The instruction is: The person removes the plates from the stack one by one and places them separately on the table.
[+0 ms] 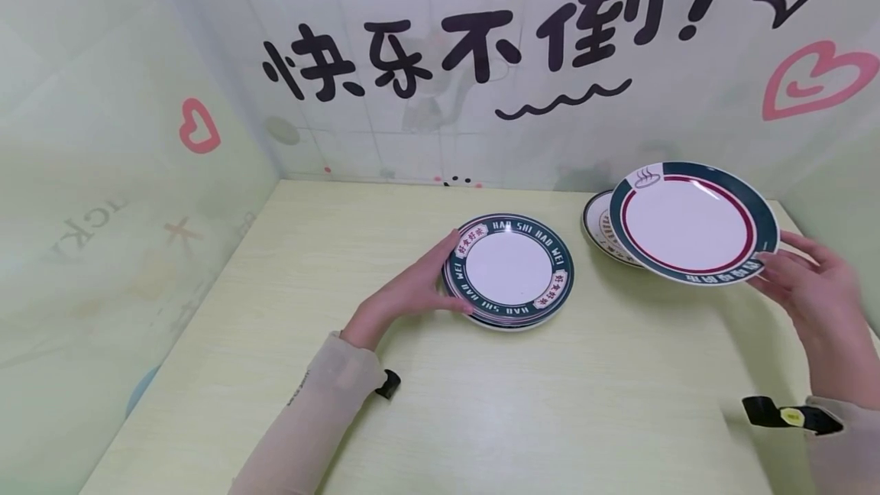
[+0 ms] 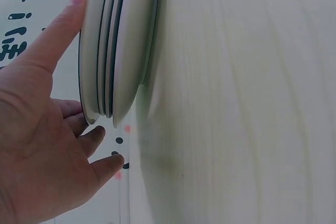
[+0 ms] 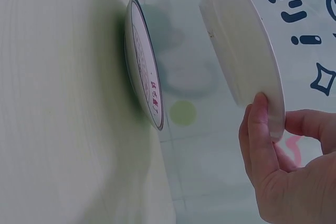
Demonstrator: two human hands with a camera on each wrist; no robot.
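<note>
Several plates form a stack (image 1: 509,269) on the table; the top one has a dark green patterned rim. My left hand (image 1: 415,281) lies at the stack's left side, thumb and forefinger spread along the rim. In the left wrist view, the other fingers of the left hand (image 2: 52,108) hang loose below the plate edges. At the right, my right hand (image 1: 811,281) pinches the rim of a white plate (image 1: 687,221) with a green band and red ring, tilted and raised above the table. Behind it, partly hidden, a smaller patterned plate (image 1: 605,229) sits on the table.
The pale wood table (image 1: 536,403) meets a printed backdrop wall (image 1: 426,136) at its back edge. Side panels (image 1: 137,235) of the same sheet stand left and right. Black straps (image 1: 791,415) show at both sleeves.
</note>
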